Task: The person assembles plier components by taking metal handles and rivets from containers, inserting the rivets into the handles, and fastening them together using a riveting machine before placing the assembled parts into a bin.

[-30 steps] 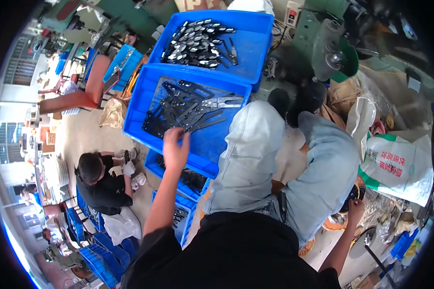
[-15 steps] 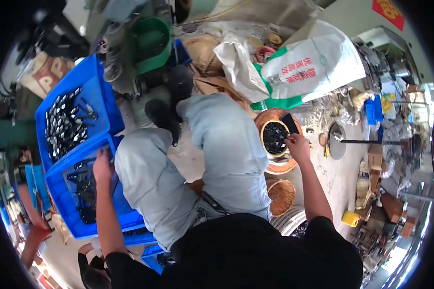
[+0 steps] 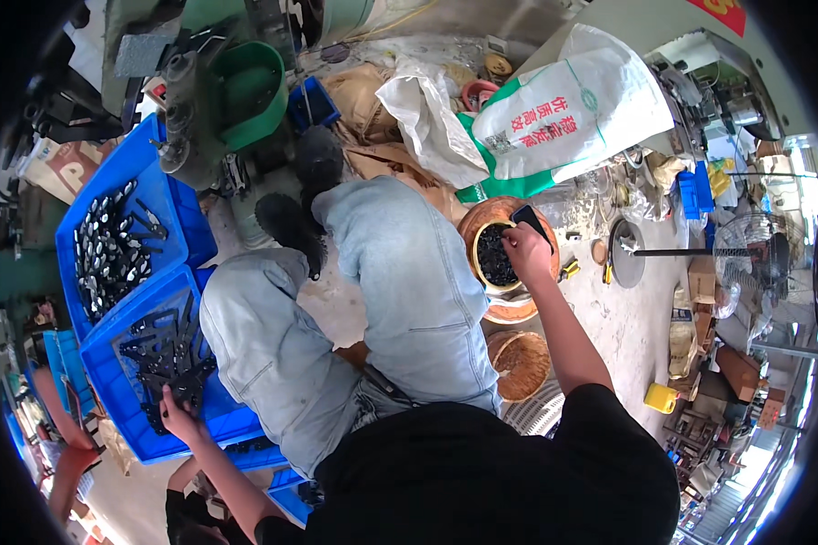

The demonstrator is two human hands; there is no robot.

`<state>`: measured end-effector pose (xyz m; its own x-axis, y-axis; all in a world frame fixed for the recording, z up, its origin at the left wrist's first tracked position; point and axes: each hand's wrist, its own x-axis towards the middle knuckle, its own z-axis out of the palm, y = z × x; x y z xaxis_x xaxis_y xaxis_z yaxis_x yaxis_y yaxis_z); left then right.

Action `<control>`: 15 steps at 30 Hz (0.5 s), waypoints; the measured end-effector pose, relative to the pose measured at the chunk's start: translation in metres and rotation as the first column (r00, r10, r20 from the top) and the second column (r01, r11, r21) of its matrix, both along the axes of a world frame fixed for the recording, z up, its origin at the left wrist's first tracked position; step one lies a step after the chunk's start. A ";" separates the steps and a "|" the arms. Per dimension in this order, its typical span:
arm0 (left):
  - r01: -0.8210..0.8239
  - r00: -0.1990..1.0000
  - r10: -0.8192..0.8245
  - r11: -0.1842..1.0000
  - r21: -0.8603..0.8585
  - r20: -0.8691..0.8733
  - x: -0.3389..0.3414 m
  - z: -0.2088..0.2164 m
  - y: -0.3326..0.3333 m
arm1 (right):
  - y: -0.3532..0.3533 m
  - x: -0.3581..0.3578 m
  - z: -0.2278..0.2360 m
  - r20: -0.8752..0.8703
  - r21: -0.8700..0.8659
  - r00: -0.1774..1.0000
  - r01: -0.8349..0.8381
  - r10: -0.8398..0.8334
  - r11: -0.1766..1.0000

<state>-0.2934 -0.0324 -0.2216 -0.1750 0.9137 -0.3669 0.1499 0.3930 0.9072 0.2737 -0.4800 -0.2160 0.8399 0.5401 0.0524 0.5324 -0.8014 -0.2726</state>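
Now has left hand [image 3: 181, 421] lower, at flat black metal pieces [image 3: 189, 385] in boxy blue plastic bin [image 3: 111, 392]; keeps right hand [image 3: 530, 254] by small black bits [image 3: 493, 261] in round yellow-rimmed bowl [image 3: 500, 290]. So reaches both; cannot tell either grip.

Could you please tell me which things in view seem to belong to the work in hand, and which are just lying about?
Apparently in use:
- black metal parts in the nearer blue bin, at the left hand
- small black pieces, by the right hand

Probably just lying about:
- white-and-green sack
- yellow jug
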 end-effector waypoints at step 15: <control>-0.097 0.979 0.080 0.991 0.087 0.187 0.039 0.052 -0.037 | 0.016 0.006 0.015 -0.075 0.148 0.997 -0.001 0.012 0.989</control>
